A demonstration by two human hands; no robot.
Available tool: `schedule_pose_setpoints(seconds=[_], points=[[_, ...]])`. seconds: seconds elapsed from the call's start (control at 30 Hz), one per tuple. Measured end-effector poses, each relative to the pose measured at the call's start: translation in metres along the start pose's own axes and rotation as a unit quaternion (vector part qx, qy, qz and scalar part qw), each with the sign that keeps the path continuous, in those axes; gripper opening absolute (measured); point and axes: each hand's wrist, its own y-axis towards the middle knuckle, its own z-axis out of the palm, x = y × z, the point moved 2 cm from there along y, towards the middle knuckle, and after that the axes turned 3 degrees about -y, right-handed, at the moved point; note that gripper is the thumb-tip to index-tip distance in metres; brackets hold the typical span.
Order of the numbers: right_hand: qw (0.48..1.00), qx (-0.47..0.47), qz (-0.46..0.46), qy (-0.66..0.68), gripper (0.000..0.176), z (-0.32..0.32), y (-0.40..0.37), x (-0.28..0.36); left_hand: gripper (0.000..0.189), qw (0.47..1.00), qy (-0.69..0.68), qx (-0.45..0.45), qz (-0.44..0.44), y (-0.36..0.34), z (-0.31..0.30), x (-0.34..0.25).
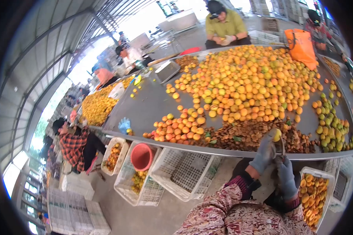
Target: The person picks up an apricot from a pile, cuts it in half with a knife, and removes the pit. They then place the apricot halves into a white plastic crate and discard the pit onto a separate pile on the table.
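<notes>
Over the near edge of the bench (141,111), the gloved left hand (264,150) has a yellow fruit (277,135) in its grip; the right hand (287,178) curls just below, its hold unclear. Light, steady fingertip pressure should avoid bruising.

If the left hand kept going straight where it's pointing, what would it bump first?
Beyond the yellow fruit it holds, the left hand would probably bump the brown pile, then the orange fruit. Height is hard to judge, so it might pass over the pile.
</notes>
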Motion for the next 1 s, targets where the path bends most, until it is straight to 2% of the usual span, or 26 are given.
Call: schedule_pose_setpoints(seconds=[0.03, 0.07, 0.13, 0.17, 0.27, 0.33, 0.4, 0.5, 0.6, 0.67, 0.7, 0.73, 0.8, 0.83, 0.87, 0.93, 0.97, 1.0], points=[[1.0, -0.024, 0.013, 0.002, 0.015, -0.001, 0.002, -0.004, 0.028, 0.999, -0.017, -0.018, 0.047, 0.005, 0.003, 0.004], [0.999, -0.047, 0.027, 0.004, 0.016, -0.001, 0.001, -0.005, 0.028, 0.999, -0.018, -0.011, 0.029, 0.007, 0.005, 0.011], [0.998, -0.047, 0.039, 0.013, 0.017, -0.004, 0.003, 0.004, 0.029, 0.975, 0.16, -0.117, 0.098, 0.001, 0.013, 0.004], [0.998, -0.037, 0.043, 0.027, 0.018, -0.003, 0.002, 0.009, 0.031, 0.97, 0.179, -0.139, 0.087, 0.002, 0.015, 0.006], [0.998, -0.025, 0.039, 0.042, 0.018, -0.015, 0.001, 0.023, 0.033, 0.962, 0.239, -0.116, 0.066, 0.015, 0.008, 0.006], [0.999, -0.007, 0.045, -0.016, 0.019, -0.027, -0.004, 0.035, 0.035, 0.95, 0.297, -0.092, 0.034, 0.0, 0.032, -0.01], [0.999, -0.004, 0.036, -0.035, 0.021, -0.038, -0.008, 0.044, 0.036, 0.949, 0.315, -0.001, -0.001, -0.004, 0.045, -0.017], [0.996, 0.005, 0.062, -0.061, 0.021, -0.042, -0.008, 0.042, 0.035, 0.952, 0.307, 0.017, -0.009, 0.0, 0.044, -0.017], [0.999, 0.014, 0.009, -0.038, 0.022, -0.044, 0.001, 0.031, 0.037, 0.958, 0.281, 0.052, -0.007, 0.009, 0.036, -0.009], [0.998, -0.003, 0.062, 0.0, 0.024, -0.034, -0.006, 0.033, 0.034, 0.978, 0.187, 0.046, -0.076, 0.012, 0.023, 0.005], [0.999, -0.016, 0.037, 0.032, 0.026, -0.028, 0.007, 0.016, 0.031, 0.982, 0.077, 0.17, -0.015, 0.008, 0.022, 0.028], [0.998, -0.017, 0.041, 0.035, 0.026, -0.032, 0.009, 0.006, 0.031, 0.983, 0.077, 0.166, -0.018, 0.008, 0.013, 0.032], [0.999, -0.021, 0.039, -0.03, 0.019, -0.035, 0.004, 0.01, 0.03, 0.997, 0.05, 0.044, -0.029, 0.005, 0.01, 0.037], [0.998, 0.003, 0.06, -0.028, 0.022, -0.039, -0.003, 0.021, 0.031, 0.997, 0.076, 0.022, -0.02, -0.001, 0.005, 0.034], [0.998, -0.018, 0.065, -0.018, 0.022, -0.043, -0.005, 0.022, 0.031, 0.996, 0.076, 0.025, -0.043, 0.003, -0.001, 0.034], [0.993, -0.009, 0.109, -0.051, 0.028, -0.044, -0.002, 0.022, 0.034, 0.987, 0.139, 0.081, 0.007, 0.019, -0.008, 0.03], [0.997, -0.013, 0.074, -0.027, 0.028, -0.043, -0.001, 0.017, 0.034, 0.986, 0.138, 0.088, -0.007, 0.021, -0.006, 0.033], [0.995, -0.026, 0.047, -0.087, 0.028, -0.041, 0.004, 0.011, 0.034, 0.99, 0.116, 0.076, -0.02, 0.019, -0.005, 0.034]])
